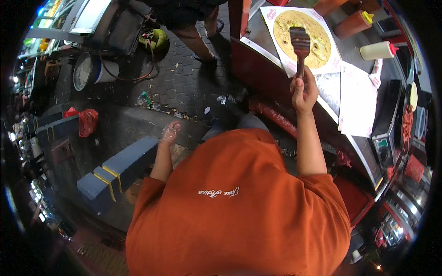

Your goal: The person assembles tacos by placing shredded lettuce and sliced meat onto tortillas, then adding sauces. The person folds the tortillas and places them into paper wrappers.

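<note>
My right hand (305,92) is closed round the handle of a brown slotted spatula (300,42). Its head lies over a round flatbread (281,34) with a pale yellow-green topping, at the upper right. Beneath the flatbread is a sheet of white printed paper (291,68) on the metal counter. My left hand (171,131) hangs low on the left, away from the counter, with what looks like clear plastic about it. Its fingers look curled together; whatever they hold, if anything, is too small to make out.
Red (346,26) and white (378,50) squeeze bottles lie past the flatbread, and more white paper (357,99) covers the counter's nearer part. A grey-blue block (131,156) stands left of me. Another person's leg (195,40), a bucket (84,71) and a green coconut (159,40) are farther off.
</note>
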The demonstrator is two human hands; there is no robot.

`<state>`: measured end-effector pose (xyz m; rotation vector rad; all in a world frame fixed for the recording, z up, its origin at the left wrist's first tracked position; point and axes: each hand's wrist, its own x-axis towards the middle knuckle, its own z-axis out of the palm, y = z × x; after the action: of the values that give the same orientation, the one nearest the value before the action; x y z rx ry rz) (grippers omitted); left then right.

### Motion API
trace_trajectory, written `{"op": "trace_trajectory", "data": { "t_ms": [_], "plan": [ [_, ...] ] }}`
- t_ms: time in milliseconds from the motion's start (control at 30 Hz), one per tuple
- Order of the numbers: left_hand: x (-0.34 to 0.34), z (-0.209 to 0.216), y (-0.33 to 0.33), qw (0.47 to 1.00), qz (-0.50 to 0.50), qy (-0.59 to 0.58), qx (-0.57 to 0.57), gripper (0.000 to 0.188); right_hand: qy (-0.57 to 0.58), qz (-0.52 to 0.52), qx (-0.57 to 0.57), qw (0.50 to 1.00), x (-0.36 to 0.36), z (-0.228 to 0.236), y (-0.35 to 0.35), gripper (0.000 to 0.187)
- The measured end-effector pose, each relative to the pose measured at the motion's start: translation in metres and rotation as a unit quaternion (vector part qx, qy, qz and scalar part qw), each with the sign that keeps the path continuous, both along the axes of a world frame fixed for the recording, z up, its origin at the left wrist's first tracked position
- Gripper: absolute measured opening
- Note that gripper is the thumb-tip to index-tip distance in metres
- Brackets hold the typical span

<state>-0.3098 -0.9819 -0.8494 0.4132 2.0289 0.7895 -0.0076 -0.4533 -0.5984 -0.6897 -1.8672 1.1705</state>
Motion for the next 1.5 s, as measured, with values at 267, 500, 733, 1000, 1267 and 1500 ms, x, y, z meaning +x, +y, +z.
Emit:
{"op": "trace_trajectory", "data": {
  "t_ms": [267,500,733,1000,1267,1500],
  "plan": [
    [-0.051,0.017,-0.036,0.975,0.003,0.05,-0.218,0.047,-0.021,-0.037,0.146,0.988,-0.003,-0.01,0.01,0.044],
    [0.045,-0.029,-0.002,0.943,-0.181,0.063,-0.274,0.049,-0.085,-0.037,0.195,0.977,0.003,0.005,0.007,0.039],
    [0.111,-0.007,0.073,0.941,-0.265,-0.042,-0.208,0.055,-0.025,-0.02,0.164,0.986,-0.001,0.021,0.008,0.04],
    [0.02,-0.034,0.147,0.877,-0.422,0.0,-0.231,0.062,0.027,-0.018,-0.048,0.998,0.086,0.04,-0.072,0.041],
    [-0.023,-0.039,0.265,0.794,-0.551,0.032,-0.256,0.062,0.04,0.053,-0.137,0.988,0.07,0.036,-0.129,0.045],
    [-0.023,-0.02,0.386,0.656,-0.704,0.095,-0.254,0.062,0.011,-0.096,-0.115,0.989,0.107,0.049,-0.132,0.048]
  ]
}}
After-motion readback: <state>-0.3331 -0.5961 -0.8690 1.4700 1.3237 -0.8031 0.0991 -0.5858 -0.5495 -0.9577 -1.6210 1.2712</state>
